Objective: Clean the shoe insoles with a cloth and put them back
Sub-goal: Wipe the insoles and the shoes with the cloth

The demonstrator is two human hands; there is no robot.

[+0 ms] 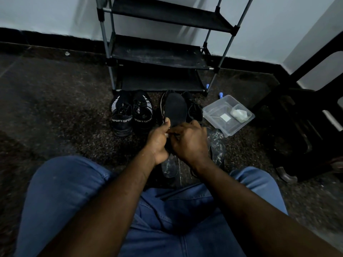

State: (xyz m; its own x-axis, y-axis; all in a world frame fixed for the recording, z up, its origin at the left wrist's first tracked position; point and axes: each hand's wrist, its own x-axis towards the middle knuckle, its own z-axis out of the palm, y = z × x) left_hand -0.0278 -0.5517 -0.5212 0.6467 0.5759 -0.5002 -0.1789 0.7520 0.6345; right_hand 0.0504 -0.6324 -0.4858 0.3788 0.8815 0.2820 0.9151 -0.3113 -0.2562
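I have the black insole (175, 108) just above the middle of the frame, toe end pointing up toward the shoe rack (157, 54), heel end buried in both hands. The left hand (159, 144) wraps it from the left, fingers curled under and thumb laid up its edge. The right hand (187, 140) closes over it from the right, fingers bent and clamped on the same end.

My first worry is the cloth. I see none in either hand, and the only candidate is the pale wad (239, 113) in the clear plastic container (216, 105), right of centre. Fetching it means freeing a hand, and a floppy insole held by one end could sag or slip onto the gritty speckled floor (65, 108) and pick up dirt again.

Second, the light is dim and the insole is black, so I judge that missed patches would be hard to spot.

Third, return could go astray. The open black shoe (194, 108) and its mate (163, 106) sit right behind the insole, with the SPORT sneakers (131, 115) just to the left. Left and right are easy to swap.

Clear shoe-shaped pieces (217, 145) lie under the hands. I cannot tell what they are, but they could be knocked.
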